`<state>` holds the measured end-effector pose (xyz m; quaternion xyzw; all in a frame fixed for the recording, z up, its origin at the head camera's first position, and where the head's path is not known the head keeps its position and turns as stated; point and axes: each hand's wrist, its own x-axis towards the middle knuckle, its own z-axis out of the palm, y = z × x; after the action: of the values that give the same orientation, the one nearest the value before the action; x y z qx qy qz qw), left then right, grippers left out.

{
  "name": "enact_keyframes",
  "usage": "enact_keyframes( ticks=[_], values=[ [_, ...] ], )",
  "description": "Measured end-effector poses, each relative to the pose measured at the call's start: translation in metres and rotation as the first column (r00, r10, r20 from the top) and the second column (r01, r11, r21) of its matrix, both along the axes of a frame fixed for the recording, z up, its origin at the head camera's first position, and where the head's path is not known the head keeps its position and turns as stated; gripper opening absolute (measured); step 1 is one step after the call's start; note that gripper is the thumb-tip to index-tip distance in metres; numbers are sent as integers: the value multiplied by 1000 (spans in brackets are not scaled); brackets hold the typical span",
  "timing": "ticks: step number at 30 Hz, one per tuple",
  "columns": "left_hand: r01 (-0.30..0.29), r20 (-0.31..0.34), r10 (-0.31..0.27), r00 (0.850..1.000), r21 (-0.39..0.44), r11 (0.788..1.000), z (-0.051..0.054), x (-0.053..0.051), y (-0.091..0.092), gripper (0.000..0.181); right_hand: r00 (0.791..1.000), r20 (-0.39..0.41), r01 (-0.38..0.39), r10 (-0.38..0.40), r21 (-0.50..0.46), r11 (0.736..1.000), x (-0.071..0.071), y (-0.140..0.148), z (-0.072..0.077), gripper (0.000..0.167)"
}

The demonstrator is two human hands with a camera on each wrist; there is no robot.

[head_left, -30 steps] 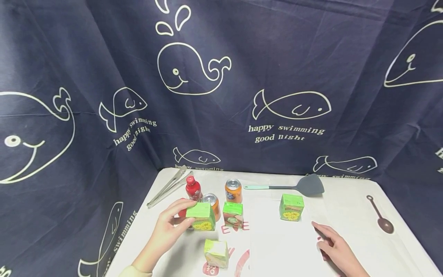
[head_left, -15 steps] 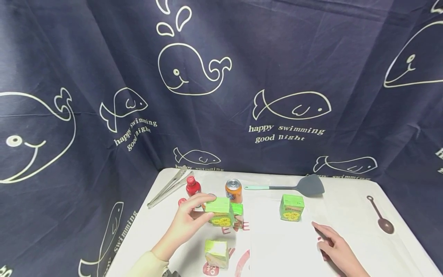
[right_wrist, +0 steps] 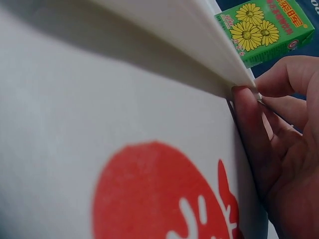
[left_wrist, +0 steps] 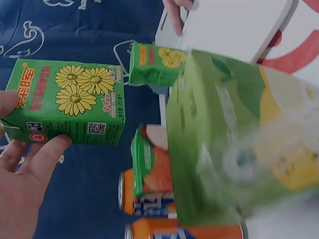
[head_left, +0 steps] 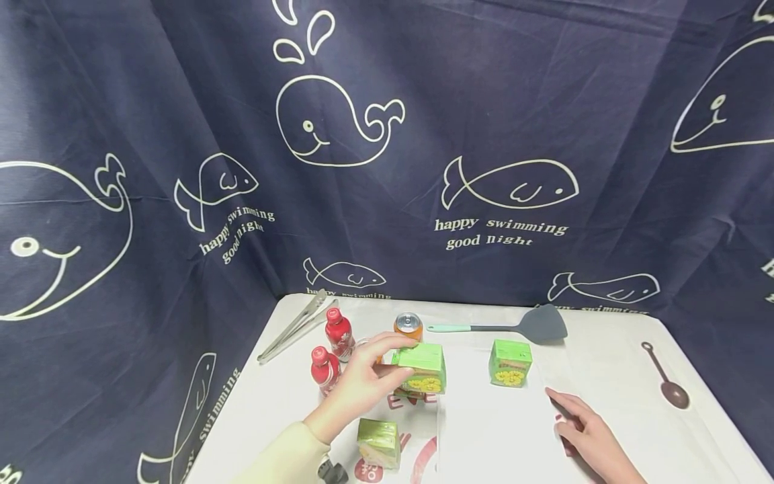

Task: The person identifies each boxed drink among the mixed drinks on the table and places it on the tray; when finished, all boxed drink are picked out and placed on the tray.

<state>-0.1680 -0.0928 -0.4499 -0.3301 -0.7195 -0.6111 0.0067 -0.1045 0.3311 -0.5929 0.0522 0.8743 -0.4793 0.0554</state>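
Observation:
Thumb and fingers of my left hand (head_left: pixel 357 383) grip a green carton with yellow flowers (head_left: pixel 424 380), (left_wrist: pixel 75 94), held in front of the orange can (head_left: pixel 408 325) and largely covering another green carton. At the right, my right hand (head_left: pixel 589 433) pinches the edge of a white board (head_left: pixel 496 433); the right wrist view shows the fingers (right_wrist: pixel 249 107) around that edge. A second flower carton (head_left: pixel 510 363), (left_wrist: pixel 154 64) stands at the board's far end. Nearer me is a pale green carton (head_left: pixel 379 444), (left_wrist: pixel 239 139).
Two red bottles (head_left: pixel 338 333), (head_left: pixel 324 368) stand left of my left hand. Metal tongs (head_left: pixel 293 329) lie behind them. A dark turner (head_left: pixel 541 325) lies at the back, a brown spoon (head_left: pixel 672 394) at the right. A dark whale-print curtain (head_left: pixel 387 222) hangs behind the table.
My left hand has carried the flower carton rightward, from in front of the bottles and a can toward the board. The nearer red bottle is uncovered. My right hand has stayed in place.

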Motion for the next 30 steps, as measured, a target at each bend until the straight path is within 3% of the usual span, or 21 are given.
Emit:
enact_keyframes(
  ticks=[7,14,25,30],
  values=[
    [30,66,-29,997,-5,1000,-3,3,28,39,1000,-6,0,0,8,1000,-1,1,-2,62],
    [44,36,-43,998,-10,999,-13,7,54,40,999,-37,-4,4,12,1000,-2,1,-3,61],
    [55,120,-61,991,54,997,-21,13,89,38,1000,-14,-5,5,34,999,-3,2,-3,61],
    [55,150,-61,987,42,998,-27,16,102,39,1000,-18,-10,11,41,999,-3,2,-2,61]
  ],
)
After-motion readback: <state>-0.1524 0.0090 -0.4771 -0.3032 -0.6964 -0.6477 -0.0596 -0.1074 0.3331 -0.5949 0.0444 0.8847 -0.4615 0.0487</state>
